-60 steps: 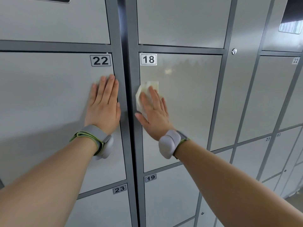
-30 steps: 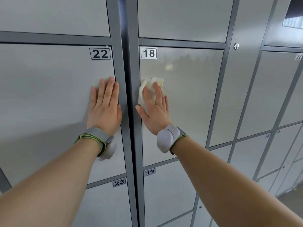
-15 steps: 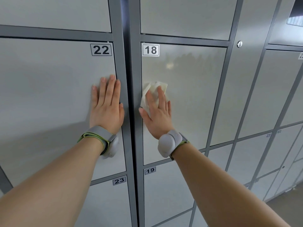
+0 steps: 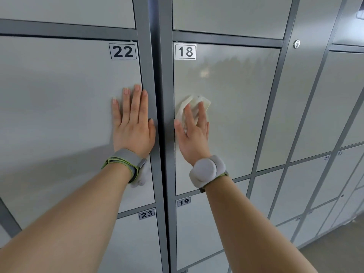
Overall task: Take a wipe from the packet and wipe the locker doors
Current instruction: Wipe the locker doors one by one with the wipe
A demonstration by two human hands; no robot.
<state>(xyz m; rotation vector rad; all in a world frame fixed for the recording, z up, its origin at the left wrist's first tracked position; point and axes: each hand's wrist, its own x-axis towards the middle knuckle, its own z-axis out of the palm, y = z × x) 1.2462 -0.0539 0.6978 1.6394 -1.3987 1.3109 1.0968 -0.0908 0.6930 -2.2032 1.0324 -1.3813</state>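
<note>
A crumpled white wipe [image 4: 194, 104] is pressed flat against locker door 18 [image 4: 236, 107] under the fingers of my right hand [image 4: 194, 133], near the door's left edge. The upper part of door 18 shows a damp sheen. My left hand [image 4: 133, 123] lies flat, fingers together, on locker door 22 [image 4: 59, 115] at its right edge, holding nothing. Both wrists carry grey bands. The wipe packet is not in view.
A dark grey upright post [image 4: 157, 95] separates doors 22 and 18. Doors 23 [image 4: 137, 243] and 19 [image 4: 197, 233] sit below. A round lock [image 4: 296, 44] sits on the narrow panel to the right. More lockers run off right, with floor [image 4: 334, 253] at lower right.
My right hand slid the wipe a little up and then back down along the left side of door 18. My left hand stayed flat on door 22.
</note>
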